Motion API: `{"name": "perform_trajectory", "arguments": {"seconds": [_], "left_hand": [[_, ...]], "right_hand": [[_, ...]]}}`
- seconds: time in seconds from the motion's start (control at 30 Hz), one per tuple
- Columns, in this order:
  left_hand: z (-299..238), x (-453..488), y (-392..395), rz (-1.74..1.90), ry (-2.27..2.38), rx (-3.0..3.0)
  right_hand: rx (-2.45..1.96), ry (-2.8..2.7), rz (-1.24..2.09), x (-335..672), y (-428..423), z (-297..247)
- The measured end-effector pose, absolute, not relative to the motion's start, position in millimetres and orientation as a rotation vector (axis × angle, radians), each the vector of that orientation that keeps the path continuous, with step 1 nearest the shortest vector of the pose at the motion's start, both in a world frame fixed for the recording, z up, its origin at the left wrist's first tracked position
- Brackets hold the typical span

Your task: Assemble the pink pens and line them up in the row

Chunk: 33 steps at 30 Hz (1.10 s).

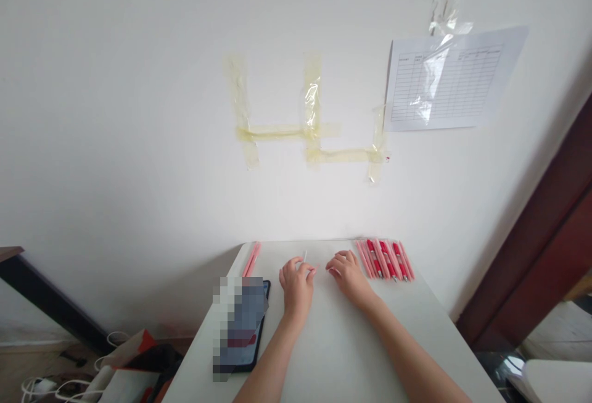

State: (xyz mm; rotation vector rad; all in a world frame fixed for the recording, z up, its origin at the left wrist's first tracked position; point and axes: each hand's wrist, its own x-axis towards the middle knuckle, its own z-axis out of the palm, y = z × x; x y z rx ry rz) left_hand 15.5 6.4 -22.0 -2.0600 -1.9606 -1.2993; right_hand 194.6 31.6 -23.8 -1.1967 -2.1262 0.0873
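Observation:
My left hand (296, 282) is over the middle of the white table, its fingers curled and thumb closed toward them. A thin white stick (305, 256) pokes up between those fingers. My right hand (350, 273) is a short way to the right, fingertips and thumb together; what they hold, if anything, is too small to make out. Just right of it lies a row of pink sticks and red pens (383, 260), side by side. A couple of pink sticks (251, 259) rest at the far left corner.
A phone (252, 329), partly blurred out, lies on the left of the white table (342, 347). The table's back edge meets a wall with yellowed tape (277, 134) and a taped-up printed sheet (444, 85). Boxes and white cables (69, 390) are on the floor at left.

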Motion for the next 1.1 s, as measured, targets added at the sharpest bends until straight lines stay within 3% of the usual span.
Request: {"name": "perform_trajectory", "arguments": {"seconds": [1.1], "left_hand": [[-27.5, 18.6, 8.1, -1.256, -1.869, -2.164]], "right_hand": [[-1.098, -2.092, 0.112, 195.0, 30.6, -21.3]]}}
